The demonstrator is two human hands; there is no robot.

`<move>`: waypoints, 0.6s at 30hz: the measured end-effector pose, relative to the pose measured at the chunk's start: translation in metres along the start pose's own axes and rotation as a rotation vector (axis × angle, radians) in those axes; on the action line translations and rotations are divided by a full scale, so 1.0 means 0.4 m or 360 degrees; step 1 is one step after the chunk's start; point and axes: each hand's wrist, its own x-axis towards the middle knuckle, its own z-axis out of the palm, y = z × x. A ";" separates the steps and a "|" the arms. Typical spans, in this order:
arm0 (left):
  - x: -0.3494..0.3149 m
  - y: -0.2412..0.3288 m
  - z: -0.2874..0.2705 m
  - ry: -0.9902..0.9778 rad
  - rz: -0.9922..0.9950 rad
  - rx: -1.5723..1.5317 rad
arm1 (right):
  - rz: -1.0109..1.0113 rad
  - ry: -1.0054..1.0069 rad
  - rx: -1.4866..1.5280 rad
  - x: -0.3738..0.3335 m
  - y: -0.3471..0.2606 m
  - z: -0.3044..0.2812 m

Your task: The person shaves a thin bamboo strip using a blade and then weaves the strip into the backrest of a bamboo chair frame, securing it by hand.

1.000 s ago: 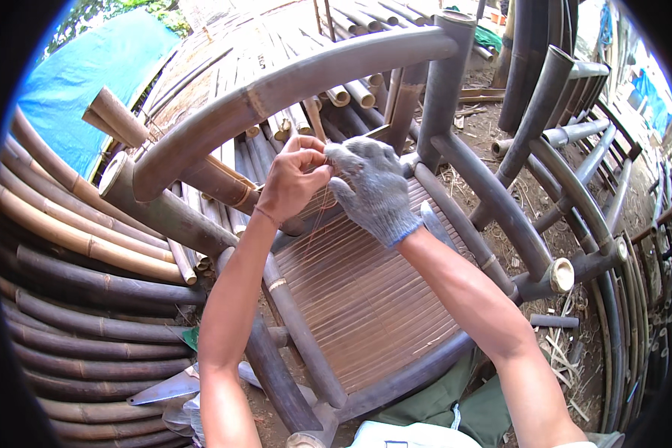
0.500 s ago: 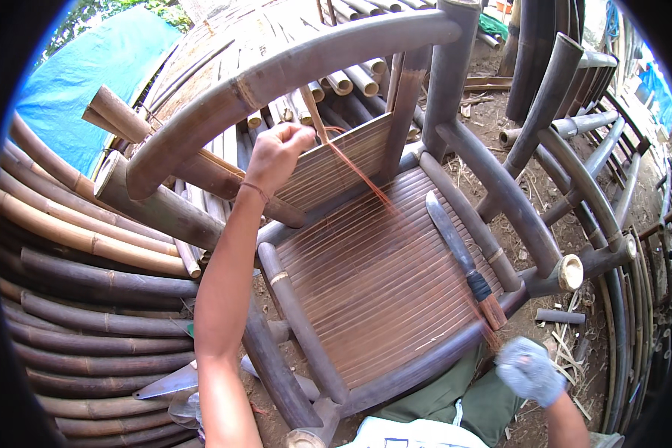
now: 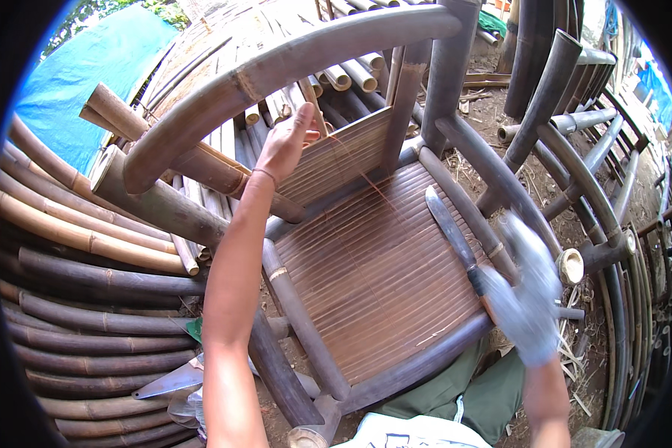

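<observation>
A dark bamboo chair (image 3: 418, 358) with a slatted seat (image 3: 358, 276) stands in front of me. My left hand (image 3: 285, 145), bare, is at the top edge of the slatted back panel (image 3: 343, 160), beside a narrow upright bamboo strip (image 3: 315, 104). Its fingers look apart, though some are partly hidden. Thin reddish twine (image 3: 369, 181) runs from that edge down over the seat. My right hand (image 3: 526, 291), in a grey glove and blurred, is open above the seat's right side. It covers part of the handle of a knife (image 3: 450, 231) lying on the slats.
Stacked dark bamboo poles (image 3: 104, 321) fill the left, with a saw (image 3: 170, 381) near them. A blue tarp (image 3: 89, 82) is at the far left. Another bamboo frame (image 3: 582, 187) stands to the right, above shavings on the ground. Cut poles (image 3: 362, 75) lie behind the chair.
My right hand has swung up from beside my knee to above the knife, its fingers spreading. My left hand has shifted slightly left and its fingers have loosened. The twine looks more spread out.
</observation>
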 end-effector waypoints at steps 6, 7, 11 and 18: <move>0.028 0.007 0.024 -0.0024 -0.0044 -0.0068 | 0.0252 -0.0113 0.0452 0.364 -0.141 0.478; 0.024 0.007 0.018 -0.0022 -0.0018 -0.0005 | 0.0482 -0.0309 0.0567 0.373 -0.171 0.499; 0.006 -0.002 0.001 -0.0035 0.0015 0.0137 | 0.0180 -0.0263 0.1462 0.306 -0.120 0.521; -0.010 0.028 -0.003 -0.0102 0.0090 0.0445 | 0.0249 0.0355 0.3512 0.332 -0.058 0.142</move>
